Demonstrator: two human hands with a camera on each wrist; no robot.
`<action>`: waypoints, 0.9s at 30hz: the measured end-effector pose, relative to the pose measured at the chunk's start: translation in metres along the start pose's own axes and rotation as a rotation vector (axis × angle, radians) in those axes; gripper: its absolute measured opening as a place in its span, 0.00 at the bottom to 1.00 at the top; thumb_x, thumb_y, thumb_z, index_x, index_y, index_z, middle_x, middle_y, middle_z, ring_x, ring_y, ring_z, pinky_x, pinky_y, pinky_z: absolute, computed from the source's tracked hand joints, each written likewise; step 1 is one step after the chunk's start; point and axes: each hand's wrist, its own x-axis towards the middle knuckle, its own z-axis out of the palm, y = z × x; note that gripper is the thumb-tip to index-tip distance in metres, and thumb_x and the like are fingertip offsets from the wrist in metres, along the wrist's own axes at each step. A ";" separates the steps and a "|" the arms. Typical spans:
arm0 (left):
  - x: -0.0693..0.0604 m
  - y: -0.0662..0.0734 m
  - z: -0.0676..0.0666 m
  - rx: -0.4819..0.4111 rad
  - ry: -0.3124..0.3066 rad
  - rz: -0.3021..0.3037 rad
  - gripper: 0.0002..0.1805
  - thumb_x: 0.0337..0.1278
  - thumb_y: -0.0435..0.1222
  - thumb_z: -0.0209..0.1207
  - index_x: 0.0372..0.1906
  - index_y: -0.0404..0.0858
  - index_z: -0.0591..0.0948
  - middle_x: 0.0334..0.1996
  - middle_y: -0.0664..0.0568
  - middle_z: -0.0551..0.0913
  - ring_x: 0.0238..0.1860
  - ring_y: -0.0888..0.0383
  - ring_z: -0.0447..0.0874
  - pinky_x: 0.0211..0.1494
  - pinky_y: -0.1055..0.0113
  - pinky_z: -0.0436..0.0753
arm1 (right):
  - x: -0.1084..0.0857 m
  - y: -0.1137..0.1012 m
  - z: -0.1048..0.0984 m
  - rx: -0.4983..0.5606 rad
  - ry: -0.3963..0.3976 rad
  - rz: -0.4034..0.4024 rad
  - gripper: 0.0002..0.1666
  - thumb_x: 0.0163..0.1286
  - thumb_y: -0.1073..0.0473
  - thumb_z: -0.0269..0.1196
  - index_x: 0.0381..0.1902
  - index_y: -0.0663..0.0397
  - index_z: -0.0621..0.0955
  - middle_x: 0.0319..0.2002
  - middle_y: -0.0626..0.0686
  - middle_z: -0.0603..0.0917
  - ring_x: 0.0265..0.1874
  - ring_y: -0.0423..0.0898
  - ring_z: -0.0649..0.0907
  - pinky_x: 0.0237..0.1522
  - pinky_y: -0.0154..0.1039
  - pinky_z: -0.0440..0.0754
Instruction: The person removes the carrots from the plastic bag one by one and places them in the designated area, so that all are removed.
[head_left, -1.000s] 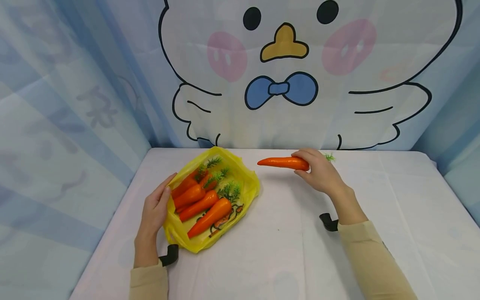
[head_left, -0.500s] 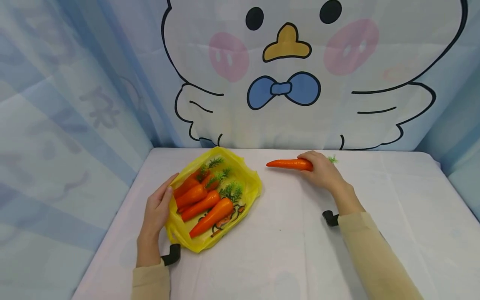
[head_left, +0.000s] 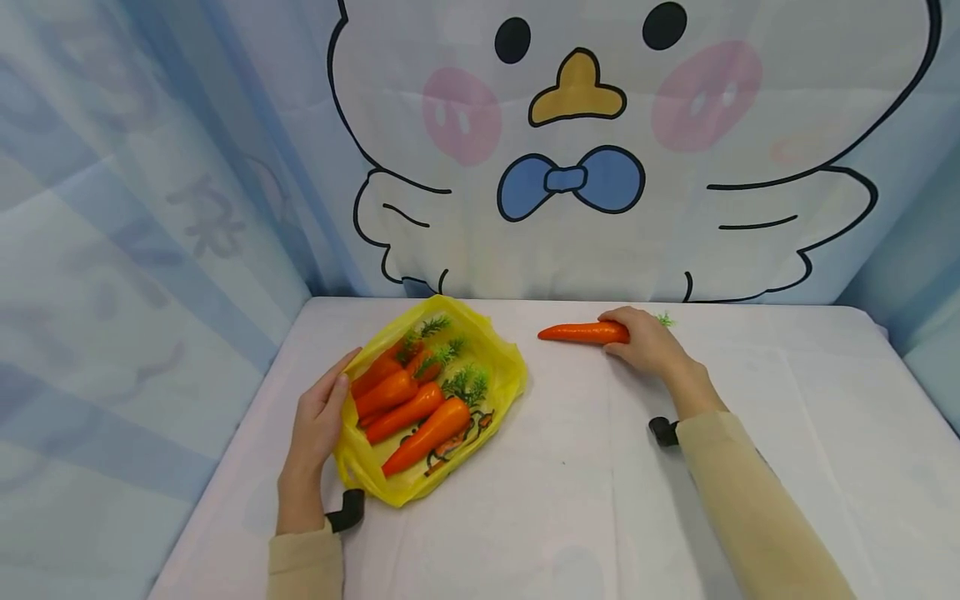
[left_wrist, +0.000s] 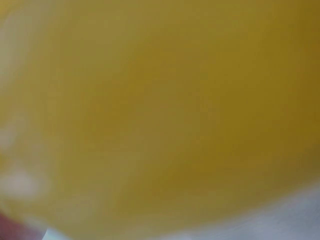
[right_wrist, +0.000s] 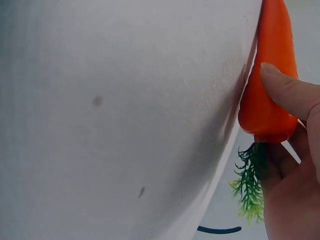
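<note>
My right hand (head_left: pixel 647 340) pinches an orange toy carrot (head_left: pixel 581 333) by its thick end, near the back edge of the table. In the right wrist view the thumb presses on the carrot (right_wrist: pixel 276 55), and its green leafy top (right_wrist: pixel 248 182) hangs beside the palm. A yellow plastic bag (head_left: pixel 506 392) lies spread like a shallow tray on the left, with several carrots (head_left: pixel 427 433) inside. My left hand (head_left: pixel 315 425) holds the bag's left rim, thumb on the near side and other fingers partly hidden. Blurred yellow plastic (left_wrist: pixel 165 110) fills most of the left wrist view.
A white cloth covers the table (head_left: pixel 555 517). Behind it hangs a curtain (head_left: pixel 570 258) printed with a cartoon figure, and a blue-white curtain (head_left: pixel 135 292) runs along the left side. Black wrist mounts (head_left: pixel 348 510) show at both sleeves.
My right hand has moved slightly right and lowered the carrot towards the table. The left hand keeps its hold on the bag, and the whole head view has shifted a little.
</note>
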 end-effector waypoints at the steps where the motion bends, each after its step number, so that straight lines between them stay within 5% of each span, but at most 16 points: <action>1: 0.000 0.000 0.000 0.002 0.000 0.003 0.22 0.81 0.35 0.43 0.71 0.33 0.72 0.70 0.42 0.72 0.72 0.48 0.65 0.68 0.79 0.62 | 0.000 0.001 0.000 0.001 -0.004 0.003 0.29 0.69 0.65 0.67 0.66 0.64 0.75 0.64 0.66 0.74 0.63 0.64 0.71 0.69 0.62 0.63; 15: 0.000 0.000 0.001 0.021 0.002 -0.025 0.22 0.82 0.37 0.43 0.72 0.35 0.72 0.70 0.45 0.72 0.73 0.50 0.65 0.71 0.72 0.62 | -0.002 0.002 -0.001 0.009 -0.028 0.022 0.33 0.69 0.63 0.68 0.69 0.62 0.73 0.67 0.66 0.71 0.67 0.64 0.68 0.71 0.62 0.60; 27: 0.000 0.003 0.000 0.024 -0.003 -0.026 0.22 0.82 0.36 0.42 0.72 0.35 0.71 0.70 0.43 0.71 0.73 0.48 0.65 0.70 0.76 0.61 | -0.006 0.000 -0.008 0.036 -0.027 0.011 0.35 0.67 0.62 0.70 0.69 0.61 0.73 0.69 0.65 0.70 0.69 0.64 0.66 0.71 0.62 0.58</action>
